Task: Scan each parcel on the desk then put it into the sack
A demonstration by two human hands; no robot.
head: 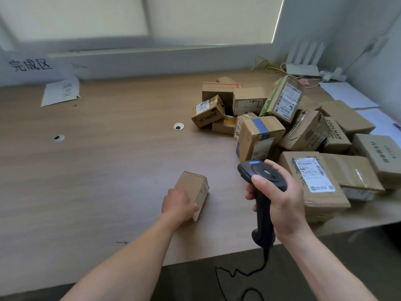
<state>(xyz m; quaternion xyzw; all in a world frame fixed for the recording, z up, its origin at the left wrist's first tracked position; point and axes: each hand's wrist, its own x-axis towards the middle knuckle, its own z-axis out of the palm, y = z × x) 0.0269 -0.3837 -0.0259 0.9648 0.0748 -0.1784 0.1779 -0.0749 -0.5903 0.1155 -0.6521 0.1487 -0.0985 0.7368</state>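
A small brown cardboard parcel (193, 187) lies on the wooden desk (97, 170) near its front edge. My left hand (178, 205) grips the parcel's near end, thumb on its right side. To the right, my right hand (280, 198) holds a black handheld barcode scanner (260, 177) by its handle, its head with a blue button tilted toward the left. The scanner's cable (238, 272) hangs below the desk edge. A pile of several cardboard parcels (293, 131) covers the right half of the desk. No sack is in view.
A white sheet with black characters (30, 65) hangs at the back left, with a folded paper sign (61, 91) below it. Two round cable holes (178, 126) sit mid-desk. A white router (303, 61), cables and white papers (349, 94) fill the back right corner.
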